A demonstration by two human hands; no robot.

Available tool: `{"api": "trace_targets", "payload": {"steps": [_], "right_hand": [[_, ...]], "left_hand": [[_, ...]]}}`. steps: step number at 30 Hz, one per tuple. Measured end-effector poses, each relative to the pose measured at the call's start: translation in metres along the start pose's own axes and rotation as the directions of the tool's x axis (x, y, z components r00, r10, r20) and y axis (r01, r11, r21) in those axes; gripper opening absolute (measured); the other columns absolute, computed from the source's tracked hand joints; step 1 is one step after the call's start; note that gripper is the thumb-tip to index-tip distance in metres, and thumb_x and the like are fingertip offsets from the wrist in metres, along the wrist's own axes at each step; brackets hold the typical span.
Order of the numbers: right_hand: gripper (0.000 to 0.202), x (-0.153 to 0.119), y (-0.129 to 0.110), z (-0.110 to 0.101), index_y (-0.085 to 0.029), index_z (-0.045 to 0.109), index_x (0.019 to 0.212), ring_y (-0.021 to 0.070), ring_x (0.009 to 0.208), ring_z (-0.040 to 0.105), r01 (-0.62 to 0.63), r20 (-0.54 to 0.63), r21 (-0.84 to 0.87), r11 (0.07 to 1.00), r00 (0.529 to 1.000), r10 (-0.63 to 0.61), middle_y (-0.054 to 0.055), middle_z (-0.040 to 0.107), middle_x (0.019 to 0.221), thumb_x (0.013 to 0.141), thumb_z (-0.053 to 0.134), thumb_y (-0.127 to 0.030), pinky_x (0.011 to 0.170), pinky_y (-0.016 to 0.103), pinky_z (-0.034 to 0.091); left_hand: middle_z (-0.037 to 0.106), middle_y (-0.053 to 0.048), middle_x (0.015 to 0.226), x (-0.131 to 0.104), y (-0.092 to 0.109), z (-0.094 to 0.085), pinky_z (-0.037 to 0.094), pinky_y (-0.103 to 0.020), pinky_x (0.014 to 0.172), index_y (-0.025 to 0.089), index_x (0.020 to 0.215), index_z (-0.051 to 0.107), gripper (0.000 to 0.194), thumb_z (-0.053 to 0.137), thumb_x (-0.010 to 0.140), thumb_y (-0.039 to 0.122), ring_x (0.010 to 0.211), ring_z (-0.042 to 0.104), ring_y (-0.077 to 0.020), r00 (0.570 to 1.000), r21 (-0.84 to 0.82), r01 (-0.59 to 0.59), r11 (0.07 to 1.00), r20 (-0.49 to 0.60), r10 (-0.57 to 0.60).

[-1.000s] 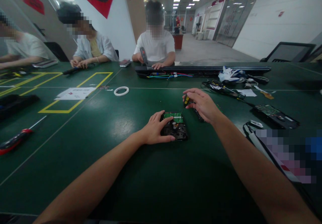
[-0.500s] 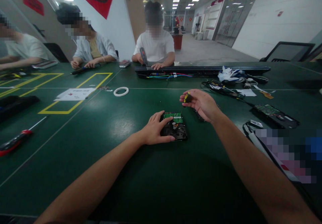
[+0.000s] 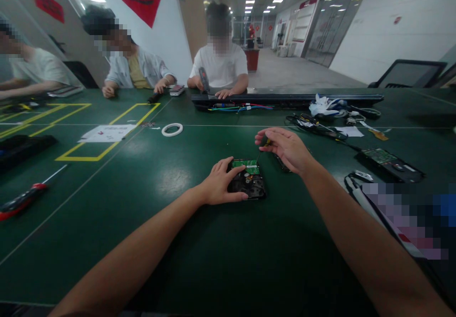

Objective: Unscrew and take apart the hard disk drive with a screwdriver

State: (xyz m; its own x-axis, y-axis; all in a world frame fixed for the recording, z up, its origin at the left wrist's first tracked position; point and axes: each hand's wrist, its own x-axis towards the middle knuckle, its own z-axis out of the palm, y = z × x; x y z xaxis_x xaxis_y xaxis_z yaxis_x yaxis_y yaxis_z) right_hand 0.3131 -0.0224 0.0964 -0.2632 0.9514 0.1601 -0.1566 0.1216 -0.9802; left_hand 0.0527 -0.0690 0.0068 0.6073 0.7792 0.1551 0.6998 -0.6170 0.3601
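A hard drive [image 3: 253, 185] lies on the green table, its green circuit board facing up. My left hand [image 3: 220, 184] spans its left side, thumb along the near edge and fingers over the board and far edge, holding it down. In my right hand [image 3: 283, 147] is a small screwdriver [image 3: 265, 142] with a yellow and black handle, held upright between the fingertips. Its thin shaft points down to the board's far right corner; whether the tip sits in a screw is too small to tell. Partly hidden under my right hand lies another dark device [image 3: 281, 163].
To the right are another drive with a board [image 3: 390, 163], cables [image 3: 313, 123] and white gloves [image 3: 326, 106]. A long black panel [image 3: 288, 101] lies across the far side. Left are a tape roll [image 3: 172, 129], a paper sheet [image 3: 107, 133] and a red-handled screwdriver [image 3: 23, 200]. Several people sit opposite.
The screwdriver handle has turned in my right fingers, showing less yellow. My left hand and the drive stay put. A person opposite has moved a dark tool and one hand to the right.
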Motion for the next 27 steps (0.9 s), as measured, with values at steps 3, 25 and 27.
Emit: {"api": "trace_targets", "payload": {"steps": [3, 25, 27], "right_hand": [[0.019, 0.0006, 0.0002, 0.0004, -0.022, 0.077, 0.099, 0.0231, 0.102, 0.071, -0.016, 0.009, 0.030, 0.999, 1.000, 0.016, 0.010, 0.076, 0.105, 0.095, 0.067, -0.038, 0.089, 0.040, 0.061], [0.015, 0.0049, 0.0029, -0.0036, -0.021, 0.071, 0.099, 0.0238, 0.101, 0.072, -0.084, 0.003, 0.097, 0.992, 0.996, 0.084, 0.011, 0.077, 0.104, 0.098, 0.065, -0.035, 0.085, 0.038, 0.059], [0.018, 0.0062, 0.0037, -0.0038, -0.020, 0.071, 0.100, 0.0243, 0.100, 0.072, -0.091, -0.017, 0.125, 0.988, 0.995, 0.093, 0.011, 0.077, 0.101, 0.099, 0.061, -0.035, 0.086, 0.039, 0.059]], "left_hand": [[0.018, -0.015, 0.170, -0.0005, 0.0010, -0.0012, 0.025, -0.069, 0.122, 0.033, 0.162, 0.036, 0.099, 0.062, 0.082, 0.086, 0.155, 0.017, -0.0491, 1.000, 0.000, 0.003, 1.000, 0.003, -0.003], [0.017, -0.016, 0.169, -0.0003, -0.0023, 0.0020, 0.024, -0.069, 0.123, 0.032, 0.162, 0.036, 0.099, 0.062, 0.082, 0.086, 0.155, 0.016, -0.0491, 1.000, 0.011, -0.003, 1.000, 0.008, 0.003], [0.017, -0.017, 0.169, -0.0001, -0.0026, 0.0024, 0.024, -0.069, 0.123, 0.032, 0.162, 0.036, 0.100, 0.061, 0.082, 0.086, 0.155, 0.016, -0.0487, 1.000, 0.014, -0.003, 1.000, 0.012, 0.003]]}}
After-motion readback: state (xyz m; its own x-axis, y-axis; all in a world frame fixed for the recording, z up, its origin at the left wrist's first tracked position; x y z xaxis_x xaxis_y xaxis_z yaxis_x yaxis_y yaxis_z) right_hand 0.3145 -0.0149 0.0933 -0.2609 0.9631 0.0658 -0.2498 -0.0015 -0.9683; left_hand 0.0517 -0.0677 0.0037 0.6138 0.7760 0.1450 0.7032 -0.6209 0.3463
